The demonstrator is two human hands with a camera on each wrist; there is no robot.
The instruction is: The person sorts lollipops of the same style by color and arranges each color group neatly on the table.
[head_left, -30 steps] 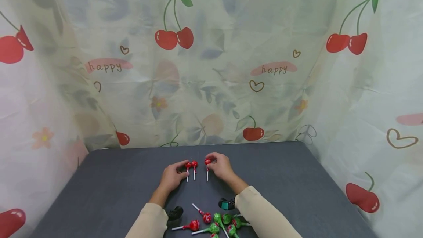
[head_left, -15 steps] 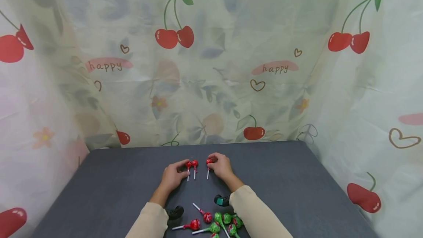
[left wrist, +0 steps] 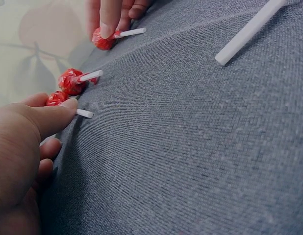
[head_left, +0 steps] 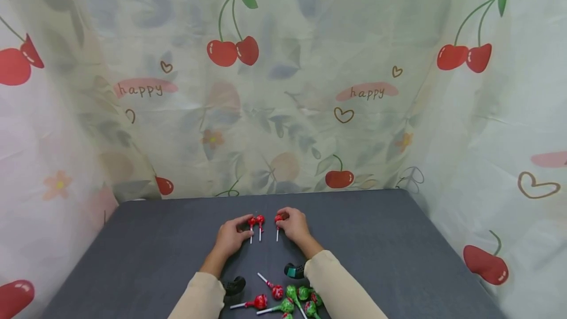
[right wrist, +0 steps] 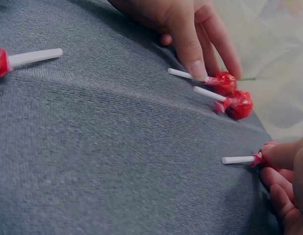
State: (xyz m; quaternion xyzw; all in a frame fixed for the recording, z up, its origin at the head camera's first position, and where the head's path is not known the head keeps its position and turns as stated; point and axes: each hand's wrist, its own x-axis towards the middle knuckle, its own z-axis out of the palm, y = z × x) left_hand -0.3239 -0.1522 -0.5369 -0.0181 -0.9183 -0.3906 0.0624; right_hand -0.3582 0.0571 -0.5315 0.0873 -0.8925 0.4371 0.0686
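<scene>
Near the far edge of the grey table, three red lollipops lie with their white sticks toward me. My left hand (head_left: 229, 237) pinches the leftmost red lollipop (left wrist: 56, 98) between thumb and index finger. Close beside it, the middle red lollipop (head_left: 260, 219) lies untouched. Past a gap to the right, my right hand (head_left: 294, 225) pinches another red lollipop (left wrist: 103, 42) at its wrapped head. That head is partly covered by the thumb in the right wrist view, where the white stick (right wrist: 238, 160) sticks out over the cloth.
Nearer to me lie two more red lollipops (head_left: 260, 302) and several green lollipops (head_left: 288, 304), some hidden by the right sleeve (head_left: 343, 284). Dark wrist straps (head_left: 235, 285) show at both cuffs. A printed curtain (head_left: 283, 87) hangs behind and beside the table (head_left: 155, 250).
The right hand shifts slightly with its lollipop, and its forearm swings a little to the left, covering fewer green lollipops than a second ago, then more again. The left hand stays put.
</scene>
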